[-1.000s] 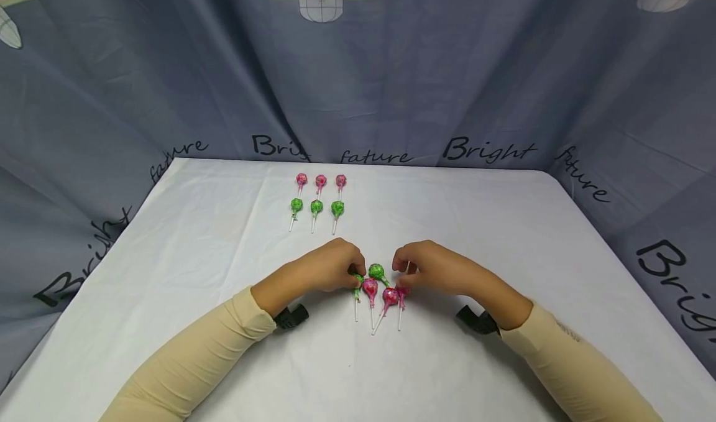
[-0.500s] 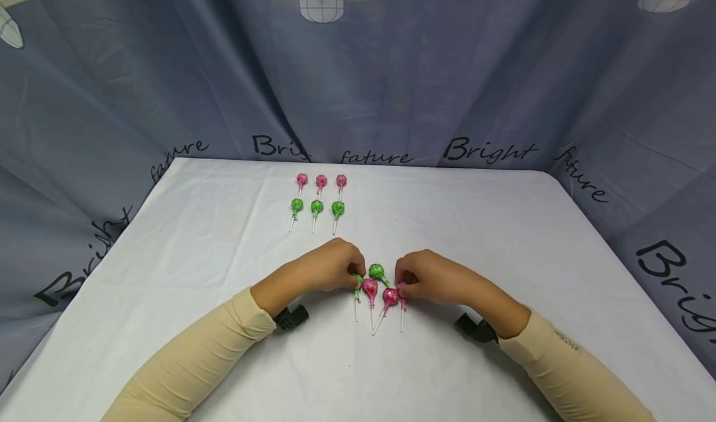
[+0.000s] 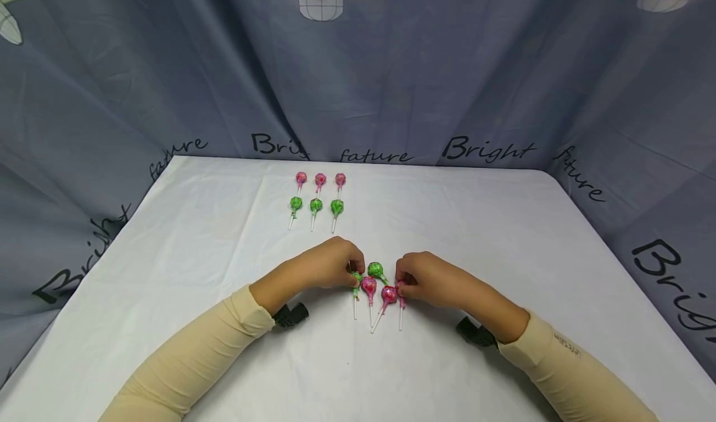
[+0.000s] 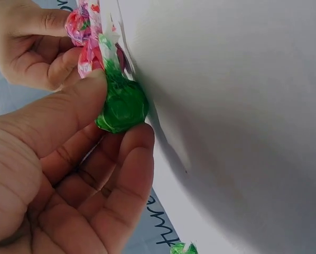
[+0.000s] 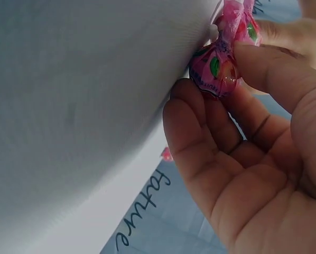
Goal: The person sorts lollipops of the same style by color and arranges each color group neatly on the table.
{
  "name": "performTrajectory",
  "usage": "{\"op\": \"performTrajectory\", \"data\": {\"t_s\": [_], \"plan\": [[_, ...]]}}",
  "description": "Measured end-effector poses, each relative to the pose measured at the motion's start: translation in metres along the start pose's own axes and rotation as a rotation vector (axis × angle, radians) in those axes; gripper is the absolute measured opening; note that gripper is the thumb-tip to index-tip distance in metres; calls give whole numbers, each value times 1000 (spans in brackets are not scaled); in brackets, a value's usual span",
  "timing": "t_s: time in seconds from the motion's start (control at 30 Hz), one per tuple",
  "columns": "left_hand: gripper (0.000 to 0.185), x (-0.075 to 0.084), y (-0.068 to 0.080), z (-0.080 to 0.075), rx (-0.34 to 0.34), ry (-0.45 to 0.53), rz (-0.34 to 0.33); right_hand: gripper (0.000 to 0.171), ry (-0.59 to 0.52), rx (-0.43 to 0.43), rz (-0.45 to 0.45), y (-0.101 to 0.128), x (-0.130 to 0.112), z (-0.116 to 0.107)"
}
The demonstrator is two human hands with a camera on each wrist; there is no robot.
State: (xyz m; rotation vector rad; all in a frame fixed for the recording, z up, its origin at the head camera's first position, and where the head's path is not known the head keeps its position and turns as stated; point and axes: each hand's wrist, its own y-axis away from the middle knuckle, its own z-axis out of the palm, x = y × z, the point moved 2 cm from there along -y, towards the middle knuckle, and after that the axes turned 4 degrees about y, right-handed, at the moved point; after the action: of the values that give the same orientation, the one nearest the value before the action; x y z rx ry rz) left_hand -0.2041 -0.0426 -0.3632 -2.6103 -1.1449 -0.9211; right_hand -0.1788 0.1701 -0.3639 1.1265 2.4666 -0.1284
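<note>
Right hand (image 3: 433, 282) has come down to the bench (image 3: 503, 235), its grip pinched on a pink lollipop (image 5: 217, 71); left hand (image 3: 321, 266) still pinches a green lollipop (image 4: 123, 108). Beyond, six lollipops (image 3: 316, 199) lie in rows.

The white-clothed table (image 3: 503, 235) carries 6 far lollipops (image 3: 316, 202) and 5 near lollipops (image 3: 376, 285).

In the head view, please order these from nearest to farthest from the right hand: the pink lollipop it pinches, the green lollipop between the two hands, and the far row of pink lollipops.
From the right hand:
1. Pinched pink lollipop, at its fingertips.
2. Green lollipop, just left, between the hands.
3. Row of pink lollipops, far back on the table.
</note>
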Motion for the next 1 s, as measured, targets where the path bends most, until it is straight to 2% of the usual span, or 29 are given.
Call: {"op": "performTrajectory", "data": {"t_s": [0.23,0.43,0.63,0.9,1.0], "plan": [[8,0,-1,0,-16,2,0,19,25,-6,-4,1,1,1],[8,-11,-9,-9,-38,46,15,19,40,0,-23,2,0,0],[10,-20,-26,-31,-17,102,12,18,58,-3,-19,2,0,-1],[14,-38,-57,-56,66,78,22,18,62,-6,-21,3,-1,-2],[16,-45,-67,-62,95,83,6,17,54,-1,-24,3,-1,-1]]}}
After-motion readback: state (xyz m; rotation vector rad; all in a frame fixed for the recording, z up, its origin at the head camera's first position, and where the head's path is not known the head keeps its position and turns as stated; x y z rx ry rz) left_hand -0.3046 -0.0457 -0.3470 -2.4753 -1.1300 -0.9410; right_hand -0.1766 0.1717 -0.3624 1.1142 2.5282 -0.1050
